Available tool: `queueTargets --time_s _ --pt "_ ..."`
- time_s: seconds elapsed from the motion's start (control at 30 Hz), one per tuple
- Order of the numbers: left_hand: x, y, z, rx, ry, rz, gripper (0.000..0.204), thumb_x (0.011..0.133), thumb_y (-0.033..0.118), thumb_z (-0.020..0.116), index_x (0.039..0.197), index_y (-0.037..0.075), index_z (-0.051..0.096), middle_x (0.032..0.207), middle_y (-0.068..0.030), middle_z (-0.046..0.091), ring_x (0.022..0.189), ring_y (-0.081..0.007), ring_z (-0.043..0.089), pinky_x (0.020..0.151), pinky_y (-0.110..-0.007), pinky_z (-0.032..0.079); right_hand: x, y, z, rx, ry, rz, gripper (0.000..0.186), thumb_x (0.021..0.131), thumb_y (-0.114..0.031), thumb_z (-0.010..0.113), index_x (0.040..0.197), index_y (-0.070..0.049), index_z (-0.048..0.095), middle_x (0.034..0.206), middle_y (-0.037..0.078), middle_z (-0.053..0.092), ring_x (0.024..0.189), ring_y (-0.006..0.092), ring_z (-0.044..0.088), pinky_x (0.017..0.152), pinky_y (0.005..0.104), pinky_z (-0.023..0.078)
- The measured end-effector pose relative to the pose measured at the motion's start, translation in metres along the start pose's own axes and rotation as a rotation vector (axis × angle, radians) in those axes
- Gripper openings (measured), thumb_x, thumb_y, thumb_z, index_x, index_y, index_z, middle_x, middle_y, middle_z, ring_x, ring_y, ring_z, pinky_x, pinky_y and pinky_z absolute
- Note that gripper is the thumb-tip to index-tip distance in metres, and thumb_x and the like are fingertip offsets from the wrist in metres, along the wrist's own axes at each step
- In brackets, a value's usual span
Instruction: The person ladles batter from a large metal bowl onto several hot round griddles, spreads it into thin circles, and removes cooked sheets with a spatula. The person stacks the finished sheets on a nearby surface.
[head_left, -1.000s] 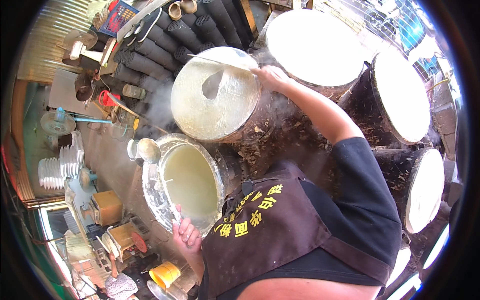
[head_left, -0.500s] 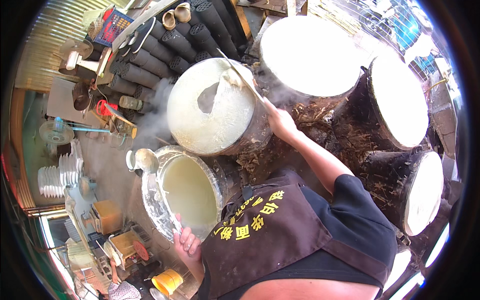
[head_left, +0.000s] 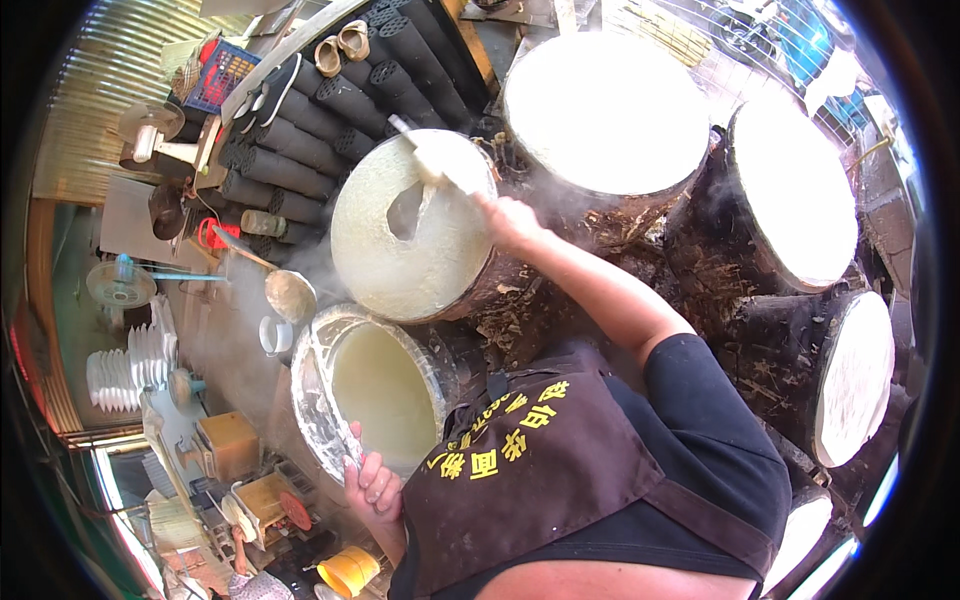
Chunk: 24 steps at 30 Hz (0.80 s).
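My right hand grips a long thin scraper over the middle round, cream-coated cooking top. A bunched pale layer hangs on the scraper, beside a ragged grey hole in the coating. My left hand is closed at the near-left rim of a pot of pale liquid, on something white-smeared that I cannot make out. A metal ladle with a long wooden handle lies above that pot, near a small white container. Steam drifts around the tops.
Several dark drums with white tops curve round the right. Stacked black briquettes with shoes on them fill the upper left. A fan, white stacked items and a yellow bucket stand left. A co-worker's arm shows lower left.
My right hand and the scraper have moved left across the top, and the pale layer has bunched up on the scraper. My left hand stays at the pot rim. The view has shifted slightly.
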<state>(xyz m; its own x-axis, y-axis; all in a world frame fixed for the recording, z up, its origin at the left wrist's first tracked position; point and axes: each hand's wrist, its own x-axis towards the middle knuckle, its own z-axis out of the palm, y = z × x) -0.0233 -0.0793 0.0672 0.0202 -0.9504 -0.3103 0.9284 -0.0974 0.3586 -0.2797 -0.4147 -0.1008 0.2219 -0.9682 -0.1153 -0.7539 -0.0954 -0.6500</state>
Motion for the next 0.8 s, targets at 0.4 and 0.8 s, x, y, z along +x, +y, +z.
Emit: queueTargets --time_s 0.4,0.8 --pt "0.002 -0.009 0.010 0.051 0.060 0.000 0.051 0.102 0.023 0.040 0.148 0.009 0.022 0.065 0.0005 0.035 0.043 -0.0044 0.034 0.031 -0.018 0.034 -0.019 -0.010 0.012 0.011 -0.035 -0.127 0.062 0.082 0.001 0.045 0.139 -0.024 0.046 0.098 0.024 0.065 0.088 0.0319 0.067 0.071 0.0414 0.057" --pt "-0.018 -0.017 0.008 0.075 0.058 0.012 0.053 0.102 0.022 0.041 0.148 0.009 0.018 0.067 -0.0008 0.036 0.045 -0.0059 0.035 0.032 -0.019 0.035 0.033 0.018 0.001 0.089 0.042 -0.156 0.055 0.085 0.004 0.038 0.132 -0.021 0.054 0.108 0.017 0.067 0.089 0.0288 0.067 0.080 0.0372 0.056"
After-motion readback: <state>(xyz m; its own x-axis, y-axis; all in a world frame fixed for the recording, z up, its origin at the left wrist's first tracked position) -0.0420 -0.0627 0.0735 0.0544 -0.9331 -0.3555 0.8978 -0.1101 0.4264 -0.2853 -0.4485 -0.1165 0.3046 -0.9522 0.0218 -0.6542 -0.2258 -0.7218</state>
